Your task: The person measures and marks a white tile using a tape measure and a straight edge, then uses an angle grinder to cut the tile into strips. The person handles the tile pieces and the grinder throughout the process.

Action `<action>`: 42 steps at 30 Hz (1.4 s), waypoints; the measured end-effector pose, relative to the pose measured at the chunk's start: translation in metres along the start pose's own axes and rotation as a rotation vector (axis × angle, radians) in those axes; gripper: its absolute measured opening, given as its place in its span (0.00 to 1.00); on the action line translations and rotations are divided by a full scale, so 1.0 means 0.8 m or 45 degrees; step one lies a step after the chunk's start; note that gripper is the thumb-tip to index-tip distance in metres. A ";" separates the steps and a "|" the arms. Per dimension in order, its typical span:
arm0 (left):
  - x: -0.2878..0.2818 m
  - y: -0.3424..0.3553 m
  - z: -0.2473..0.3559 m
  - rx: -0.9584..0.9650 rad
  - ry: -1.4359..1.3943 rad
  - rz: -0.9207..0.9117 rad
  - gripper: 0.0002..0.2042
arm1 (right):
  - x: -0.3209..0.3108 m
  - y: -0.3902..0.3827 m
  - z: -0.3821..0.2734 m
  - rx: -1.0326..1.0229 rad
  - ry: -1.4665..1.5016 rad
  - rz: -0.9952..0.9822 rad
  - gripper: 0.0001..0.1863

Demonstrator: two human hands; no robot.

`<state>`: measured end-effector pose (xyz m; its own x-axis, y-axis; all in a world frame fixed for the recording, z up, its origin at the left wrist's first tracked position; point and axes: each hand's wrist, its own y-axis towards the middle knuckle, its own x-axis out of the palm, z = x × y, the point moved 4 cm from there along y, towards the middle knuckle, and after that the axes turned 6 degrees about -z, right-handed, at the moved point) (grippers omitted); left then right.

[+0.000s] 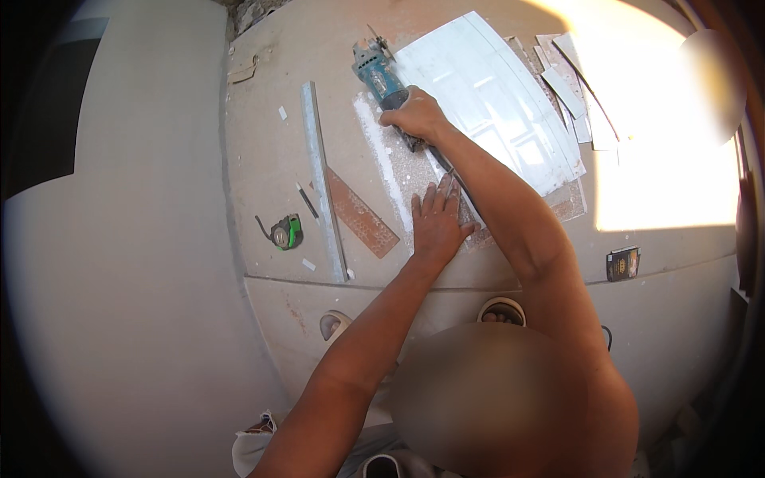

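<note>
My right hand (414, 115) is wrapped round the body of a teal and black angle grinder (379, 78), whose disc end points toward the far side. The grinder lies over a dusty, speckled strip (396, 166) with white powder along its left edge. Right beside that strip lies a large glossy white tile (478, 88) with a pattern of pale rectangles. My left hand (436, 229) rests palm down on the strip's near end, fingers spread and holding nothing. The grinder's dark cord runs back past my left fingertips and under my right forearm.
To the left lie a long metal bar (323, 183), a brown tile strip (358, 211), a pencil (307, 200) and a green and black tape measure (287, 233). Tile offcuts (563, 92) lie at the far right. A small dark box (623, 264) sits near a floor seam.
</note>
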<state>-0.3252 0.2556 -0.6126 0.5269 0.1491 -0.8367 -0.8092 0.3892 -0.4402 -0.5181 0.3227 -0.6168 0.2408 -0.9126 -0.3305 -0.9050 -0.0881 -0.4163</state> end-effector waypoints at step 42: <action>-0.004 -0.002 0.009 -0.078 -0.041 -0.033 0.39 | -0.001 -0.002 -0.008 0.070 0.020 -0.077 0.45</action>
<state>-0.3239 0.2610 -0.6065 0.5552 0.1691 -0.8143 -0.8090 0.3373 -0.4815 -0.5192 0.3211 -0.6106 0.2888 -0.9125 -0.2898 -0.8680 -0.1219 -0.4814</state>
